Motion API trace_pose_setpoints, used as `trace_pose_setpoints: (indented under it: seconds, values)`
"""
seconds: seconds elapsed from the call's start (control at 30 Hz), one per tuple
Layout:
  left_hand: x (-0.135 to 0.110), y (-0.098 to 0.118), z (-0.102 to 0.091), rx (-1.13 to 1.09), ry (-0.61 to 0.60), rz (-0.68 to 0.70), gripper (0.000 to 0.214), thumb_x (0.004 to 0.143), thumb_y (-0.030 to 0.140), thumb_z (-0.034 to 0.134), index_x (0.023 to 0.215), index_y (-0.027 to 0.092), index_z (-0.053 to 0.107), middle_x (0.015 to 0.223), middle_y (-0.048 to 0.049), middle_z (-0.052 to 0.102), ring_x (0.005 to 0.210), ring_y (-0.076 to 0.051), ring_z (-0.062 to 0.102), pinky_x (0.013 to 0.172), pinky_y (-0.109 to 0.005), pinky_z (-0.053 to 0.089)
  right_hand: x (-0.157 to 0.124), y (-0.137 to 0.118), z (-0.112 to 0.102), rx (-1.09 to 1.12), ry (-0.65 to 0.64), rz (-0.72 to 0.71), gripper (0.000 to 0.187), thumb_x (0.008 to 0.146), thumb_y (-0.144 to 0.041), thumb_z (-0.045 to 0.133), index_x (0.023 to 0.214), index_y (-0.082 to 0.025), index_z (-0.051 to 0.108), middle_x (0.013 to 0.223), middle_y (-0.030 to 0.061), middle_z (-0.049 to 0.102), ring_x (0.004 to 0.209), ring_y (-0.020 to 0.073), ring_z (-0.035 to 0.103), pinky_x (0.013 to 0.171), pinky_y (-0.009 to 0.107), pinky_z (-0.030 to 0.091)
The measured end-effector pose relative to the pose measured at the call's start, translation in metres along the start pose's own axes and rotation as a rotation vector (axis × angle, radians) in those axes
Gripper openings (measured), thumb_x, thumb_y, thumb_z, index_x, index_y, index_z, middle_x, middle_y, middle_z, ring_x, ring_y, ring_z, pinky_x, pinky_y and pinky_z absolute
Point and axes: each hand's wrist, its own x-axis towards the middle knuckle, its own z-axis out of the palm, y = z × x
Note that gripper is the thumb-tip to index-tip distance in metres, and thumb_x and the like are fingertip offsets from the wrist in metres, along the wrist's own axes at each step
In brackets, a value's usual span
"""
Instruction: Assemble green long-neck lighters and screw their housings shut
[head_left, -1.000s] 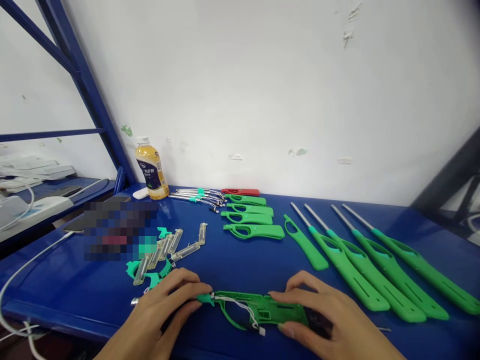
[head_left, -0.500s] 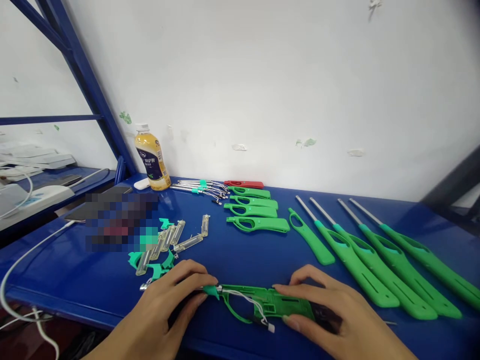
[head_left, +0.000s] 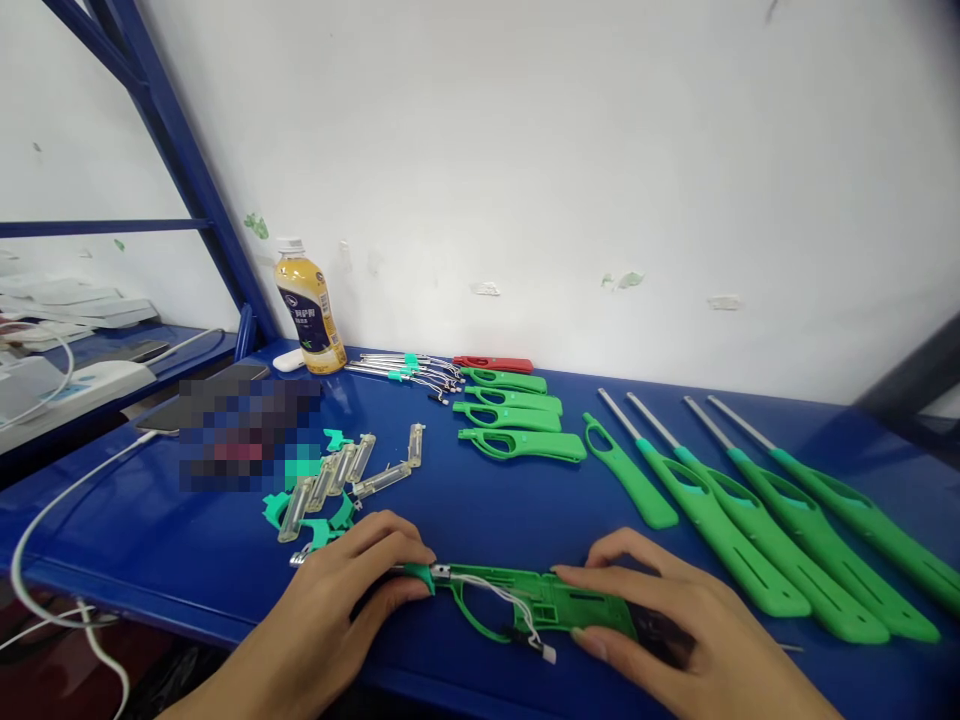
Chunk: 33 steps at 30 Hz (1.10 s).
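My left hand (head_left: 375,575) pinches a thin metal lighter tube (head_left: 441,572) by its teal collar (head_left: 420,574). The tube's far end shows left of the knuckles. Two white wires (head_left: 499,588) run from it to a small white plug (head_left: 549,654), lying across a hollow green lighter handle half (head_left: 592,608). My right hand (head_left: 667,610) grips that half by its wide end, thumb below and fingers above. Open side up, it meets the tube at its narrow end. A dark object (head_left: 664,638) sits partly hidden under my right palm.
Left lie clear fuel tanks (head_left: 322,485) and teal triggers (head_left: 277,508). Behind are wired tubes (head_left: 405,368), green handle halves (head_left: 525,445), a red one (head_left: 495,364) and a bottle (head_left: 309,310). Several assembled lighters (head_left: 712,530) lie right. A white cable (head_left: 52,490) crosses the table's left.
The view has shifted slightly. My left fingers have moved a little over the teal collar, and more of the metal tube's end shows beside it. My right hand keeps its grip.
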Motion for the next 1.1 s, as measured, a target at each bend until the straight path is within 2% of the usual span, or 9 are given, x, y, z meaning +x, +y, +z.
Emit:
trace_pose_setpoints:
  seconds: [0.17, 0.4, 0.5, 0.6, 0.7, 0.87, 0.97, 1.03, 1.1]
  values:
    - [0.002, 0.004, -0.006, 0.023, -0.052, 0.007, 0.024, 0.105, 0.018, 0.057, 0.106, 0.034, 0.075, 0.103, 0.0011, 0.076, 0.086, -0.014, 0.077, 0.076, -0.017, 0.060, 0.000, -0.001, 0.000, -0.003, 0.008, -0.015, 0.031, 0.103, -0.046, 0.064, 0.130, -0.048, 0.077, 0.128, 0.0000, 0.067, 0.102, 0.0187, 0.073, 0.083, 0.024, 0.055]
    - [-0.008, -0.003, 0.001, 0.015, -0.073, 0.031, 0.035, 0.107, 0.016, 0.049, 0.119, 0.035, 0.077, 0.109, -0.0032, 0.074, 0.086, -0.016, 0.075, 0.073, -0.021, 0.059, -0.001, 0.001, 0.000, -0.017, 0.052, -0.051, 0.029, 0.102, -0.047, 0.067, 0.129, -0.046, 0.078, 0.123, -0.0005, 0.070, 0.096, 0.0161, 0.075, 0.084, 0.022, 0.057]
    - [-0.009, 0.002, -0.002, 0.022, -0.119, 0.001, 0.042, 0.107, 0.009, 0.044, 0.121, 0.033, 0.076, 0.115, -0.0035, 0.071, 0.091, -0.014, 0.074, 0.077, -0.019, 0.057, -0.001, 0.002, 0.001, -0.025, 0.075, -0.097, 0.029, 0.103, -0.045, 0.066, 0.129, -0.046, 0.078, 0.124, -0.0008, 0.070, 0.099, 0.0156, 0.076, 0.082, 0.020, 0.058]
    - [-0.010, 0.007, -0.005, 0.056, -0.150, -0.036, 0.042, 0.108, 0.010, 0.044, 0.121, 0.034, 0.075, 0.118, -0.0026, 0.070, 0.097, -0.013, 0.073, 0.081, -0.018, 0.056, 0.000, 0.003, 0.001, -0.049, 0.097, -0.118, 0.027, 0.102, -0.045, 0.068, 0.128, -0.048, 0.077, 0.119, -0.0024, 0.070, 0.090, 0.0123, 0.075, 0.077, 0.018, 0.057]
    - [-0.010, 0.007, -0.006, 0.081, -0.145, -0.029, 0.038, 0.108, 0.012, 0.048, 0.122, 0.034, 0.075, 0.119, -0.0026, 0.070, 0.100, -0.014, 0.073, 0.084, -0.018, 0.057, -0.001, 0.006, 0.003, -0.063, 0.113, -0.149, 0.027, 0.103, -0.044, 0.068, 0.128, -0.050, 0.076, 0.118, -0.0036, 0.069, 0.086, 0.0107, 0.075, 0.075, 0.017, 0.058]
    - [-0.009, 0.004, -0.005, 0.081, -0.115, 0.041, 0.049, 0.106, 0.005, 0.043, 0.130, 0.036, 0.072, 0.113, -0.0006, 0.070, 0.090, -0.010, 0.072, 0.077, -0.014, 0.056, -0.003, 0.008, 0.004, -0.120, 0.200, -0.227, 0.028, 0.102, -0.038, 0.071, 0.128, -0.050, 0.072, 0.119, -0.0055, 0.069, 0.093, 0.0112, 0.077, 0.081, 0.017, 0.060]
    - [-0.010, 0.003, -0.005, 0.104, -0.106, 0.056, 0.050, 0.105, 0.005, 0.043, 0.130, 0.036, 0.072, 0.113, -0.0002, 0.070, 0.093, -0.010, 0.073, 0.081, -0.014, 0.055, -0.006, 0.001, 0.005, -0.208, 0.290, -0.296, 0.028, 0.094, -0.042, 0.081, 0.120, -0.041, 0.072, 0.120, -0.0044, 0.069, 0.084, 0.0120, 0.078, 0.073, 0.018, 0.062]
    - [-0.011, 0.002, -0.005, 0.117, -0.103, 0.061, 0.049, 0.106, 0.006, 0.044, 0.132, 0.036, 0.071, 0.116, -0.0011, 0.071, 0.099, -0.011, 0.073, 0.085, -0.014, 0.056, -0.008, -0.006, 0.007, -0.280, 0.337, -0.350, 0.033, 0.087, -0.050, 0.086, 0.113, -0.036, 0.070, 0.116, -0.0041, 0.069, 0.067, 0.0111, 0.074, 0.060, 0.020, 0.062]
    - [-0.013, 0.001, -0.004, 0.123, -0.101, 0.065, 0.047, 0.106, 0.008, 0.045, 0.134, 0.035, 0.071, 0.117, -0.0022, 0.071, 0.102, -0.013, 0.073, 0.087, -0.015, 0.055, -0.007, -0.013, 0.011, -0.346, 0.374, -0.405, 0.035, 0.088, -0.058, 0.083, 0.109, -0.034, 0.069, 0.110, -0.0047, 0.071, 0.052, 0.0097, 0.067, 0.045, 0.023, 0.056]
